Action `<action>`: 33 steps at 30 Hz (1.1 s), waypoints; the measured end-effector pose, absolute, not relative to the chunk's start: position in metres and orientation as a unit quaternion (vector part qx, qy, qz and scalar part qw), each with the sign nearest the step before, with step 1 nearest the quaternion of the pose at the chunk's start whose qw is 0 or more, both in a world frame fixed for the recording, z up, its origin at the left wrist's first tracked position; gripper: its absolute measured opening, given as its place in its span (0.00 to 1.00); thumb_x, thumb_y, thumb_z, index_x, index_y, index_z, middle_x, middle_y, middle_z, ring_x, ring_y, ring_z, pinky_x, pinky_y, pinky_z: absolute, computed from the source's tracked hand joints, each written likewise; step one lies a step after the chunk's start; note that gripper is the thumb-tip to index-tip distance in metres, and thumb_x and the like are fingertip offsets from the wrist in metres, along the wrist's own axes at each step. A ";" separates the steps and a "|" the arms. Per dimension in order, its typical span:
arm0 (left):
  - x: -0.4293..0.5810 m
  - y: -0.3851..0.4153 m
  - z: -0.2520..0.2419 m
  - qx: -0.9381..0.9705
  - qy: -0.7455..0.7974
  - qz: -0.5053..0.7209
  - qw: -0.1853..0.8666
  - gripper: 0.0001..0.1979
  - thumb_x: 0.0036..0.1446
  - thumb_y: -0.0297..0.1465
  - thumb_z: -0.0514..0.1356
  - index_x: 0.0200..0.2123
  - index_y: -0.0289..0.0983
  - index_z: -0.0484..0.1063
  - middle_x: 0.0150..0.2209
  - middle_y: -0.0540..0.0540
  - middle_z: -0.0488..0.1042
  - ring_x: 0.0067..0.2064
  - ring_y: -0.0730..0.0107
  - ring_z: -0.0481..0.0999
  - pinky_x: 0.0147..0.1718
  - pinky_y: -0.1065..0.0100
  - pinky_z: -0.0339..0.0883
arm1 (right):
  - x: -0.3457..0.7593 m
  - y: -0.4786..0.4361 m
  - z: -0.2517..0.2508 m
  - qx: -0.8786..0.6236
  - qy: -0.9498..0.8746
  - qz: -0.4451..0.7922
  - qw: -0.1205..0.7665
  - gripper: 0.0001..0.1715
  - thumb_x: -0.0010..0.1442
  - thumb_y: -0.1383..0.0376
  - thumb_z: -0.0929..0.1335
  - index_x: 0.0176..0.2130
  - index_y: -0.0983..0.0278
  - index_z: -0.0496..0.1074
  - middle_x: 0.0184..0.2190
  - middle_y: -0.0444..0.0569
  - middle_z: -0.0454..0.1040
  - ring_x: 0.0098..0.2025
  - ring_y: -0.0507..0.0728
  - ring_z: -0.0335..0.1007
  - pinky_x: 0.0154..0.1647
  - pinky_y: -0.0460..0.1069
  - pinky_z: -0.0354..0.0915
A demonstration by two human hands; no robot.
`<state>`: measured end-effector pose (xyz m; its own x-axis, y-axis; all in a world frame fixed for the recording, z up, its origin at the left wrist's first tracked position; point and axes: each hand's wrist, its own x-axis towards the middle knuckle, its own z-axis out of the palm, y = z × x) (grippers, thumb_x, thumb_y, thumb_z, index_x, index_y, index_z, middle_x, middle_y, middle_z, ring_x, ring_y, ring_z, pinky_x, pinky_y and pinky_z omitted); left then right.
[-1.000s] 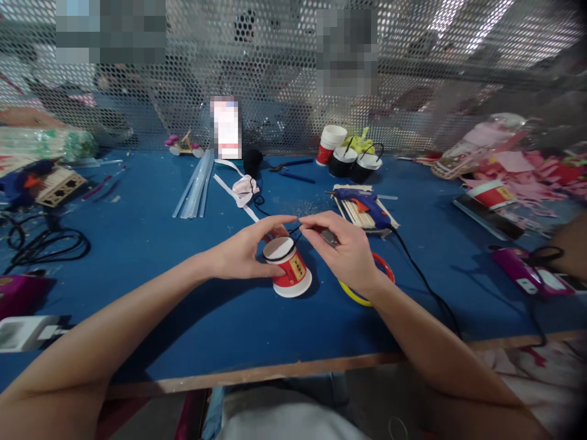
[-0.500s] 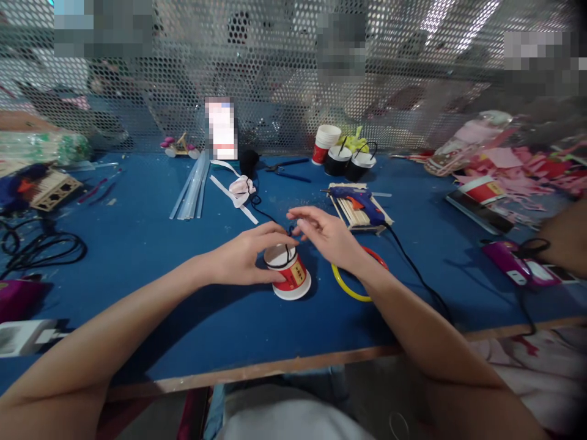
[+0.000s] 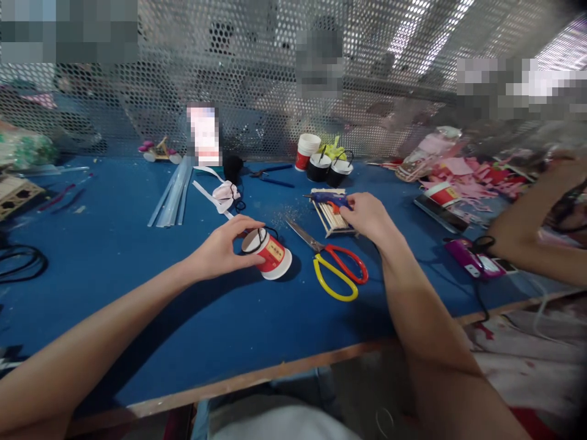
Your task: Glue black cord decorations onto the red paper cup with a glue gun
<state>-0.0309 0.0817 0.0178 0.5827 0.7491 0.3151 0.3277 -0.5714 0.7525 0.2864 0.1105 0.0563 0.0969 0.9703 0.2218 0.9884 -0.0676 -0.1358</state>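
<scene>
At the near middle of the blue table (image 3: pixel 220 330), a red-and-white paper cup (image 3: pixel 275 255) is in your left hand (image 3: pixel 229 247), its wider white end down and toward the right. Your left fingers are curved partly open around its left side, with the thumb on the near side, holding it. A black cord (image 3: pixel 274 231) loops about the cup's upper end.

To the right and farther off, your right hand (image 3: pixel 369 214) is closed about the handle of a blue glue gun (image 3: pixel 328 197), thumb and fingers drawn in; you cannot see how firm the grip is, as the hand hides the handle. The gun's nozzle points left, and its body lies over a rack of pale wooden sticks (image 3: pixel 330 217). Between your forearms lie scissors (image 3: pixel 318 247) with one red and one yellow handle, blades toward the far left, just beside the cup.

Beyond the cup, to the left, are a white ribbon (image 3: pixel 225 192), a black ball of cord (image 3: pixel 233 166) and translucent glue sticks (image 3: pixel 172 198). Blue-handled pliers (image 3: pixel 260 175) lie farther off. Along the far edge, near a perforated metal screen (image 3: pixel 257 91), stand white-topped black cups (image 3: pixel 338 175). On the right, another person's arm (image 3: pixel 532 232) reaches over the table.
</scene>
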 end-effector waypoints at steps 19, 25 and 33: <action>-0.033 0.083 0.021 0.816 0.348 0.294 0.356 0.27 0.46 0.37 0.64 0.49 0.37 0.64 0.47 0.42 0.69 0.46 0.64 0.71 0.44 0.63 0.68 | 0.258 0.072 0.066 -0.613 -0.653 0.288 0.340 0.14 0.52 0.56 0.67 0.25 0.64 0.67 0.21 0.44 0.69 0.23 0.52 0.65 0.25 0.47 0.64; -0.033 0.085 0.016 0.767 0.360 0.308 0.433 0.27 0.45 0.35 0.65 0.49 0.35 0.63 0.46 0.42 0.70 0.45 0.64 0.71 0.46 0.61 0.67 | 0.215 0.035 0.059 -0.547 -0.680 0.343 0.349 0.17 0.52 0.56 0.68 0.38 0.65 0.71 0.24 0.45 0.72 0.21 0.51 0.66 0.22 0.47 0.66; -0.031 0.088 0.012 0.742 0.379 0.311 0.457 0.27 0.45 0.35 0.65 0.49 0.35 0.64 0.46 0.41 0.70 0.46 0.63 0.71 0.48 0.59 0.65 | 0.223 0.023 0.032 -0.488 -0.811 0.109 0.304 0.12 0.55 0.63 0.64 0.31 0.59 0.78 0.22 0.51 0.74 0.35 0.62 0.73 0.36 0.56 0.69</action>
